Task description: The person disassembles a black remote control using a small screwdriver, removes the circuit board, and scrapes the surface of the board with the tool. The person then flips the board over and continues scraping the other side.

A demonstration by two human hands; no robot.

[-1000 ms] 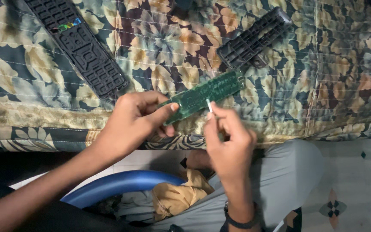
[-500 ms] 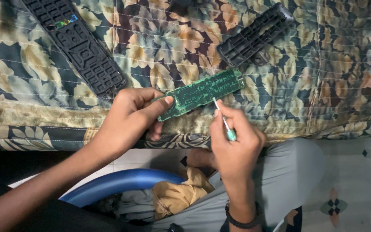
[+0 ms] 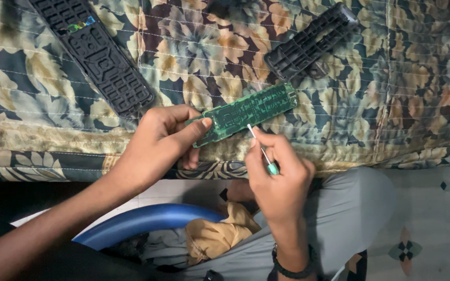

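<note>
The left hand [image 3: 157, 143] pinches the near end of a long green circuit board [image 3: 246, 112] between thumb and fingers, holding it slanted so its far end rises toward the upper right, just above the front edge of a quilted floral bedcover [image 3: 402, 88]. The right hand [image 3: 277, 177] is closed around a thin cotton swab [image 3: 260, 149] with a green stem, its white tip touching the lower long edge of the board near the middle. The board's far end lies just beside a black ribbed remote shell [image 3: 311, 41], which lies at a slant toward the top right corner. To the left, well apart from the board, a long black keypad panel [image 3: 97, 54] runs diagonally from the top edge, its lower end close to the knuckles of the left hand. Between these two black parts the cover is bare cloth, and there is more bare cloth to the right of the board. The bedcover's front edge runs across the middle of the view and folds down under both hands. Below it are the person's grey-trousered knee [image 3: 355, 208], a blue curved rim [image 3: 147, 218] of some round object, and a crumpled tan cloth [image 3: 214, 237]. A dark beaded band [image 3: 290, 268] circles the right wrist. Patterned floor tiles [image 3: 433, 229] show at the lower right
</note>
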